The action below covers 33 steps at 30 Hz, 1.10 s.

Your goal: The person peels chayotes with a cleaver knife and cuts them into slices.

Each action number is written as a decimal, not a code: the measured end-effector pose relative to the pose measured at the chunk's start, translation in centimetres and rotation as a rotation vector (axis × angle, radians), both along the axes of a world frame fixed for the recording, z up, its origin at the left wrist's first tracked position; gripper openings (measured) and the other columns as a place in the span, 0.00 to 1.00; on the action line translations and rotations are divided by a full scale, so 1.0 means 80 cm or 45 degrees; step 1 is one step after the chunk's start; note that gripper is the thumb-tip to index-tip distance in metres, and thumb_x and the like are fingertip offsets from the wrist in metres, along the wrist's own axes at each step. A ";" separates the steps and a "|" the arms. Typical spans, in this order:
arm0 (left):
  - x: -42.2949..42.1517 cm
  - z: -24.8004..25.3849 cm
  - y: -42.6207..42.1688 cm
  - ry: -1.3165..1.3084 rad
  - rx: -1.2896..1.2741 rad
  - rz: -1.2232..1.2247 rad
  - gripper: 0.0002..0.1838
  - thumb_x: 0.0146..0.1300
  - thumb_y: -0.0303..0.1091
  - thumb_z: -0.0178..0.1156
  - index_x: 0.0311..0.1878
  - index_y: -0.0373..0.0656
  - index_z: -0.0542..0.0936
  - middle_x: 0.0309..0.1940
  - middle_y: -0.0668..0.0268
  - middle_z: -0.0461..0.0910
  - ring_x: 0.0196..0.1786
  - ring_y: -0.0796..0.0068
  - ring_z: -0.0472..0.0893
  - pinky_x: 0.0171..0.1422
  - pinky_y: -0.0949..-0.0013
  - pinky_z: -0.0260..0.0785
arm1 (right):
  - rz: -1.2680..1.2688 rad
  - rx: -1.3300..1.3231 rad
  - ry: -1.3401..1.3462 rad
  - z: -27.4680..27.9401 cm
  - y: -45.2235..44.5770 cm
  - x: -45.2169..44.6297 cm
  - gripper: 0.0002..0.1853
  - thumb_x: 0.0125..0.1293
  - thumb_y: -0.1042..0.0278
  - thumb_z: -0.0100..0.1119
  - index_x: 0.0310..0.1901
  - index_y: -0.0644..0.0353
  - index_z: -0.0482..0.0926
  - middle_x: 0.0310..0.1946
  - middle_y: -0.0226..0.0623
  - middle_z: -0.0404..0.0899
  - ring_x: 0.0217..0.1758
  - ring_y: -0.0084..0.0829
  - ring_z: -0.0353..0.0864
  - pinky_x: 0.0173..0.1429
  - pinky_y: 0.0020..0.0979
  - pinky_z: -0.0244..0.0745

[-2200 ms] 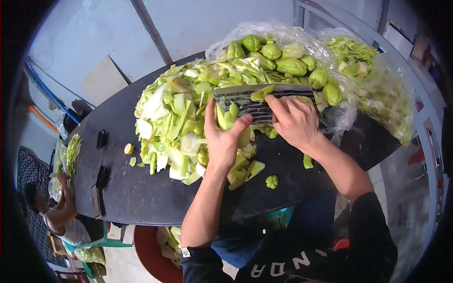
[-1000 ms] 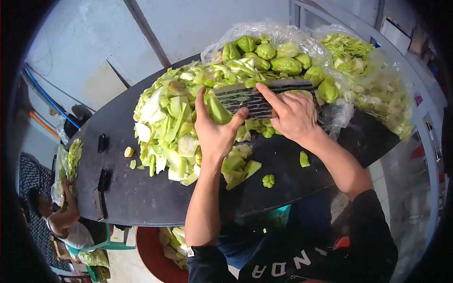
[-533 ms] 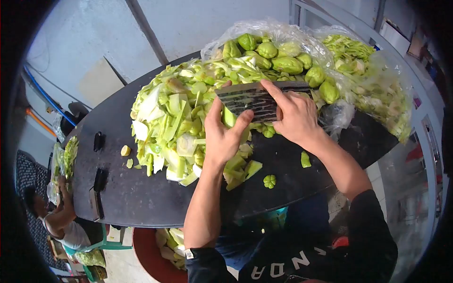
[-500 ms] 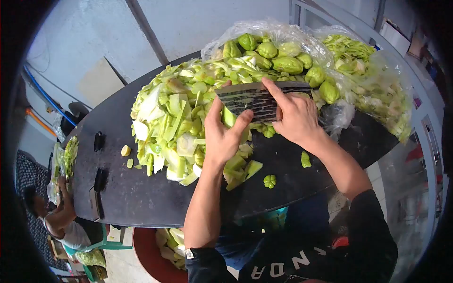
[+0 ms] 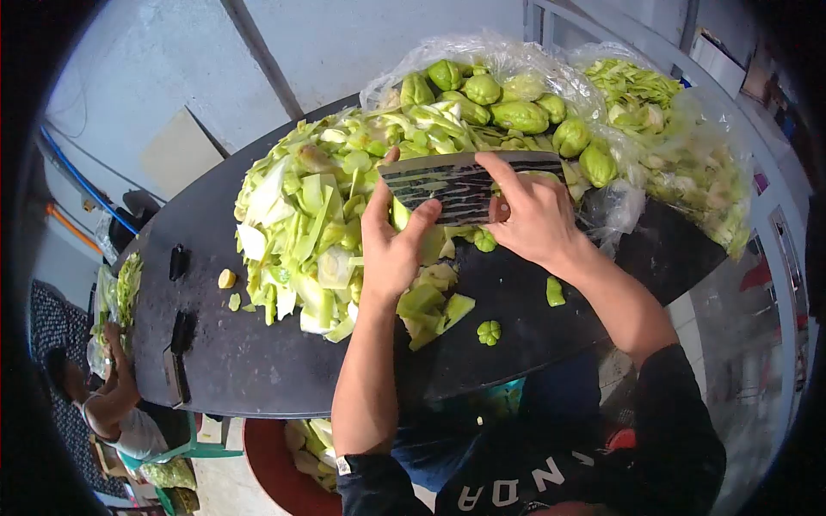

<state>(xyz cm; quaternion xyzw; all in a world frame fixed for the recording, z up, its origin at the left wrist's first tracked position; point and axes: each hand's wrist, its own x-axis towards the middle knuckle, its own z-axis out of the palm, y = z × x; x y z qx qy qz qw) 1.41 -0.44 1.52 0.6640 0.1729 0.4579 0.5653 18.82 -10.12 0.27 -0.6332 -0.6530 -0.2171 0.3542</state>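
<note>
A blue hose (image 5: 72, 175) and a pale panel (image 5: 182, 155) by the wall (image 5: 172, 52); a seated co-worker (image 5: 138, 434) in white

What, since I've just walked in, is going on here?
A person in a dark shirt grips a broad-bladed knife in the right hand, while the left hand holds a green chayote piece at the blade. Cut pieces lie heaped on the black table, with whole chayotes beyond the knife. Near the table's left end, another person sits by a clear bag.
</note>
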 end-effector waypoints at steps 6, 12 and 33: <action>0.003 -0.011 0.011 0.073 0.149 0.036 0.38 0.59 0.26 0.62 0.73 0.34 0.59 0.53 0.59 0.77 0.58 0.71 0.73 0.70 0.67 0.60 | 0.008 -0.096 0.111 0.000 0.001 0.001 0.30 0.47 0.73 0.66 0.56 0.56 0.72 0.23 0.37 0.82 0.26 0.42 0.84 0.30 0.41 0.77; 0.007 -0.012 0.005 -0.193 -0.332 -0.099 0.35 0.64 0.31 0.58 0.74 0.40 0.59 0.55 0.59 0.76 0.55 0.72 0.76 0.64 0.66 0.67 | -0.084 -0.198 -0.028 0.000 -0.002 -0.001 0.30 0.48 0.73 0.65 0.57 0.56 0.71 0.25 0.39 0.83 0.28 0.43 0.84 0.31 0.41 0.78; -0.001 -0.030 0.019 -0.638 -1.204 -0.299 0.26 0.68 0.53 0.55 0.56 0.41 0.76 0.45 0.59 0.82 0.45 0.63 0.82 0.51 0.61 0.77 | 0.378 0.113 -0.333 -0.019 -0.003 -0.029 0.37 0.41 0.74 0.67 0.60 0.64 0.74 0.16 0.28 0.72 0.18 0.29 0.76 0.24 0.31 0.72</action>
